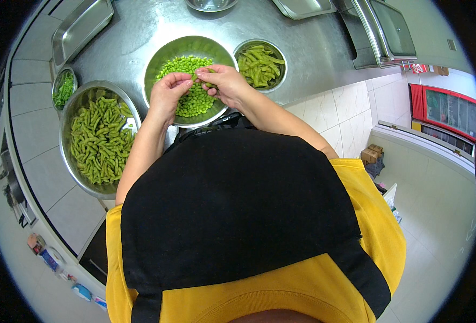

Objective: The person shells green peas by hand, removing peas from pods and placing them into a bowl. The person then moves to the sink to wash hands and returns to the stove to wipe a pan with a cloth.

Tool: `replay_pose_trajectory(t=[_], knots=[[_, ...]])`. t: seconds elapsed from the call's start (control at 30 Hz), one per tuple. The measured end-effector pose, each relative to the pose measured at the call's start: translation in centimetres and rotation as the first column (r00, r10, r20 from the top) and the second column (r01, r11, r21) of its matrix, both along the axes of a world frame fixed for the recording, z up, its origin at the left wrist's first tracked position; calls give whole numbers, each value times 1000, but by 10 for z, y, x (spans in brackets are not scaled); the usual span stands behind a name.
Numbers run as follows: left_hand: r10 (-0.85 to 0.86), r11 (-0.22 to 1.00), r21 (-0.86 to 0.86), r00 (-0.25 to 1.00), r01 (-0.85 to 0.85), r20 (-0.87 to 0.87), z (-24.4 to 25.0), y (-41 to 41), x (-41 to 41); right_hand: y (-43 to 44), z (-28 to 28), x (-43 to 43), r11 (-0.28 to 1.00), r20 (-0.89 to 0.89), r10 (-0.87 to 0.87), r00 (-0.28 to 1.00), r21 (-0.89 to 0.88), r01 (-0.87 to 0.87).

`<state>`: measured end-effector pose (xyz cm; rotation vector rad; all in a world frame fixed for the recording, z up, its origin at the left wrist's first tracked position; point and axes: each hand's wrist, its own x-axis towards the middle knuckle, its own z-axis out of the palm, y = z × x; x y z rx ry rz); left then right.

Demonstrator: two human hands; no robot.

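Both hands meet above a steel bowl (151,68) of loose shelled green soybeans (195,103). My left hand (167,91) pinches the near end of a green edamame pod (195,78) between thumb and fingers. On the pod's other side, my right hand (226,84) grips it with thumb and forefinger, its other fingers curled below. Part of the pod is hidden by the fingertips. To the right of the bowl stands a smaller steel bowl (285,68) of flatter, paler green pods (260,66). At the left, a large steel bowl (65,157) holds a heap of edamame pods (99,141).
A small bowl of chopped greens (63,89) stands beyond the large bowl. Steel trays (82,30) (304,8) and a round steel dish (211,5) sit farther back on the steel table (133,36). A steel and glass appliance (387,32) is at the right.
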<state>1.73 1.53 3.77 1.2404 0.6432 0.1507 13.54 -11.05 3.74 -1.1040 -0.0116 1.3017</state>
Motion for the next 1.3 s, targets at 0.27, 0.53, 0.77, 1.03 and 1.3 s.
replay_pose_trajectory(t=[0.27,0.53,0.77,1.03,1.3], knots=[[0,995,-103,999,-4,-37,-13,0,-1,0,-13,-7,997,147,-24,989,-63,33],[-86,996,-26,996,85,-38,-8,-9,6,2,-14,-10,995,267,17,963,-99,10],[-186,977,-123,979,175,-85,-19,0,0,-4,-26,-10,993,233,75,970,-103,-52],[-311,793,551,950,261,-3,-21,4,-5,-1,-19,-6,988,277,70,958,-155,-27],[-387,861,304,913,408,-129,9,-11,4,-2,-18,-8,980,346,141,928,-179,-82]])
